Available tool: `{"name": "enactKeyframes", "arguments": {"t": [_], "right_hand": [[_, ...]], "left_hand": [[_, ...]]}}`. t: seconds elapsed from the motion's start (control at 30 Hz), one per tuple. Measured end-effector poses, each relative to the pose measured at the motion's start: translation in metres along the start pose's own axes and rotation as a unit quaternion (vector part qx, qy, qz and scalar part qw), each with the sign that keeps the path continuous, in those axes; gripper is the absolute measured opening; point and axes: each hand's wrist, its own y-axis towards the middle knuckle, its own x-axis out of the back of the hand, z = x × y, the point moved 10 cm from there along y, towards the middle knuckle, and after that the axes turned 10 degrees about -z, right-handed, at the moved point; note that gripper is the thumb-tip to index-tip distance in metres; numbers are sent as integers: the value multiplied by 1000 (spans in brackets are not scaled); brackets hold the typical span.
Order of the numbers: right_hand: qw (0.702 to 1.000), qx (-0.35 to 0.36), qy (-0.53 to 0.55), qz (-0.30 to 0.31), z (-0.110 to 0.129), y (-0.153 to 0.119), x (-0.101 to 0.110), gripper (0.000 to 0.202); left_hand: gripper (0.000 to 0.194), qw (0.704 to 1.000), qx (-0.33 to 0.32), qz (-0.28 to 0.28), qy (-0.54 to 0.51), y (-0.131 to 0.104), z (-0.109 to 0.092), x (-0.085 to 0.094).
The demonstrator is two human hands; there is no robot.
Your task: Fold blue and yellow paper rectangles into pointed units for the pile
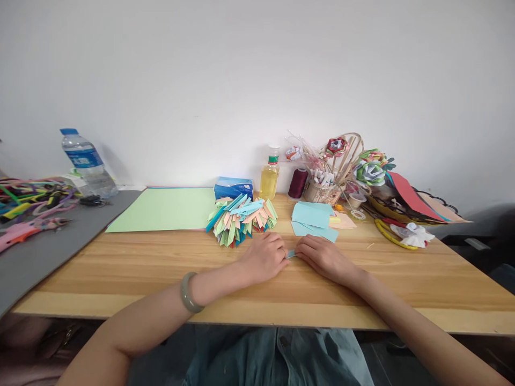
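Between my two hands on the wooden table lies a small folded strip of blue paper (291, 254), mostly covered by fingers. My left hand (267, 258) has its fingers curled down on the strip's left end. On the right end, my right hand (322, 256) presses with its fingers held together. Just behind the left hand sits a pile of folded paper pieces (241, 221) in blue, green, peach and red. Behind the right hand lie loose blue paper sheets (311, 215), with peach paper (344, 220) beside them.
Along the wall stand a tissue pack (233, 188), a bottle of yellow liquid (269, 179), a maroon thread spool (298, 183) and a basket (322, 192) with paper flowers. Large green paper (164, 209) lies left. Pliers (30, 231) and a water bottle (86, 161) are farther left.
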Motion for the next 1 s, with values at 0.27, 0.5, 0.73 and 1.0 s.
{"name": "enactKeyframes", "arguments": {"t": [0.27, 0.5, 0.73, 1.0], "right_hand": [[995, -96, -7, 13, -19, 1, -7, 26], [992, -111, -58, 26, -24, 4, -8, 22], [987, -135, -85, 21, -35, 2, -11, 26], [983, -149, -106, 38, -39, -2, -15, 27]], "left_hand": [[19, 977, 205, 2, -56, -6, 35, -13], [25, 977, 212, 15, 6, -10, 36, -16], [27, 974, 219, 49, 43, -13, 36, -16], [26, 974, 215, 60, 35, -13, 38, -20]]}}
